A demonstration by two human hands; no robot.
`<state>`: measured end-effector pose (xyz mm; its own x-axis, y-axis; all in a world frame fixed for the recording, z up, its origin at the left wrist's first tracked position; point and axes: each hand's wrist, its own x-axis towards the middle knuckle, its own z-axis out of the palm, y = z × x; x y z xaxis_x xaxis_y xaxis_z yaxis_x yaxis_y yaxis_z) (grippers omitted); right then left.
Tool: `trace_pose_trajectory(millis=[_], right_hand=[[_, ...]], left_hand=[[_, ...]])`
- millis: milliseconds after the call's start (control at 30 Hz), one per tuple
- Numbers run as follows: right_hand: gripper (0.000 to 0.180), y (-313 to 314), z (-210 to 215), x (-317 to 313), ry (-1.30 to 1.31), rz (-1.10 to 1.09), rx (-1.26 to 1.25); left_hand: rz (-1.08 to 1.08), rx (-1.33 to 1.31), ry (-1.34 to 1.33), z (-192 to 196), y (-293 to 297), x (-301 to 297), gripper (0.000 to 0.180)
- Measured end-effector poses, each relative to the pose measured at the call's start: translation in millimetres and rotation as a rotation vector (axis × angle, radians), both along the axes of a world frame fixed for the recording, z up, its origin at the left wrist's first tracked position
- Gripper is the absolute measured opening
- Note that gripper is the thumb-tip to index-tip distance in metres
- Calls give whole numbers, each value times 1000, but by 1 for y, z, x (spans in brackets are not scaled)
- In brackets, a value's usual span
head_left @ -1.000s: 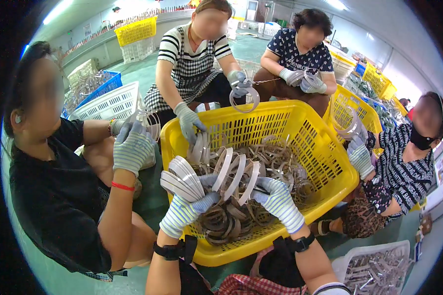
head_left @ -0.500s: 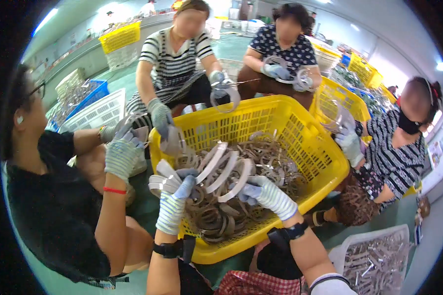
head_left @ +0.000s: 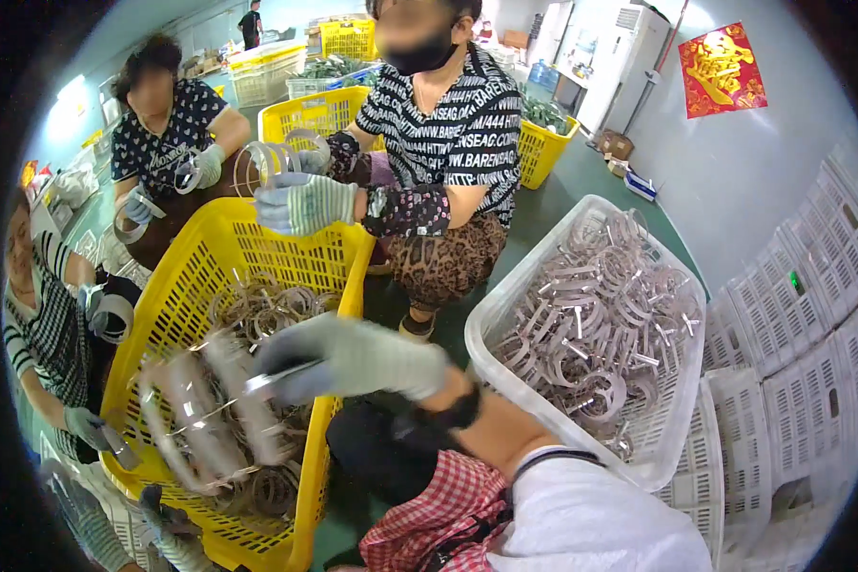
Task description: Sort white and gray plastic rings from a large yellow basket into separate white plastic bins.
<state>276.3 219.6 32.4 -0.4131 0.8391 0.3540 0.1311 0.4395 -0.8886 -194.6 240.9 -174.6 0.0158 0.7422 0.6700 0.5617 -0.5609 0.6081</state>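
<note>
My right hand (head_left: 353, 357), in a grey-white glove and blurred, reaches left over the near rim of the yellow basket (head_left: 195, 257), its fingers closed on the end of a bundle of metal band clamps (head_left: 210, 415). The bundle hangs just above the loose clamps heaped in the basket. My left hand (head_left: 167, 520) shows only as a gloved shape at the near left corner of the basket, low in the view; I cannot tell whether it is spread or pinching anything. To my right a white crate (head_left: 505, 315) sits on the green floor (head_left: 562, 191), filled with more silver clamps (head_left: 601, 324). Across the basket a person in a striped top rests a striped gloved hand (head_left: 300, 202) on its far rim, and two more people on the left handle single clamps.
</note>
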Motion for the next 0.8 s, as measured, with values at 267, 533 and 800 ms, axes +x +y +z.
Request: trace_pose_trajectory(millis=[267, 533, 800], right_hand=[[50, -118, -37, 223, 221, -914, -270], [31, -198, -126, 327, 272, -1091, -545], [37, -225, -148, 325, 370, -975, -656]], left_hand=[[-198, -510, -931, 7, 5, -19, 40], [-52, -488, -687, 4, -1, 11, 47], [-58, -648, -733, 35, -27, 29, 47]])
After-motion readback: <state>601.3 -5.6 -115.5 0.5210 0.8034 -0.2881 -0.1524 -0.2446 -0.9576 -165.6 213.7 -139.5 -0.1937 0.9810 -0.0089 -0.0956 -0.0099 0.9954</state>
